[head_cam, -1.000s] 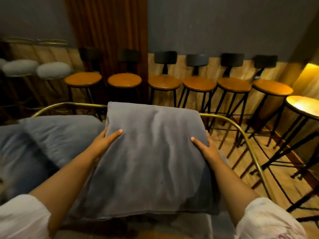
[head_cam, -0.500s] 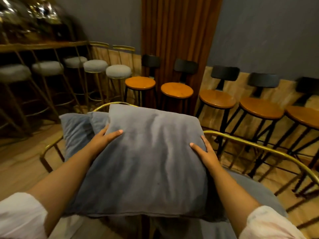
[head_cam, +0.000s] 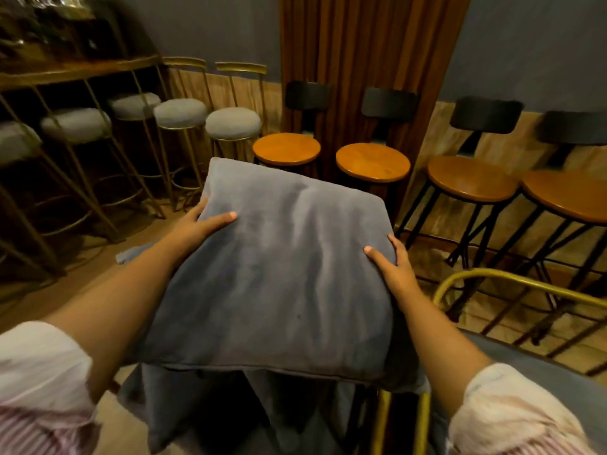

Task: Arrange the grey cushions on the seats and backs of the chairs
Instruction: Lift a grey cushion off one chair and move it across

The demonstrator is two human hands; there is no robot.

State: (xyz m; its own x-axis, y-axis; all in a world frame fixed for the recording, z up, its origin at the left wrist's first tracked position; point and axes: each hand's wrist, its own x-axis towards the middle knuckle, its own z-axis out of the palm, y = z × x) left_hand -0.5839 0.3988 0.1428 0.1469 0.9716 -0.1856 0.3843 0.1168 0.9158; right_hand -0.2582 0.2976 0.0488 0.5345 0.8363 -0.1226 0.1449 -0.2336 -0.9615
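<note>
Dim and warm, the room has a grey wall with a brown curtain (head_cam: pixel 364 70) hanging down its middle and a wood-toned floor below. Along the left stands a row of gold-framed stools with pale padded tops (head_cam: pixel 233 123), tucked under a dark counter (head_cam: pixel 78 68); along the back and right stand black-legged stools with round wooden seats (head_cam: pixel 286 148) and small black backrests. At centre a person holds a grey cushion (head_cam: pixel 276 274) flat in front of them, lifted above the floor and tilted slightly away. The left hand (head_cam: pixel 197 224) clamps its left edge, thumb on top and fingers curled beneath; the right hand (head_cam: pixel 392 269) grips the right edge the same way. Both sleeves are pale and rolled up. More grey fabric (head_cam: pixel 210 408) hangs below the cushion, and a small grey corner shows just left of the left forearm. At lower right, the curved gold frame of a chair (head_cam: pixel 512 282) rises beside a grey seat pad (head_cam: pixel 551 376).
</note>
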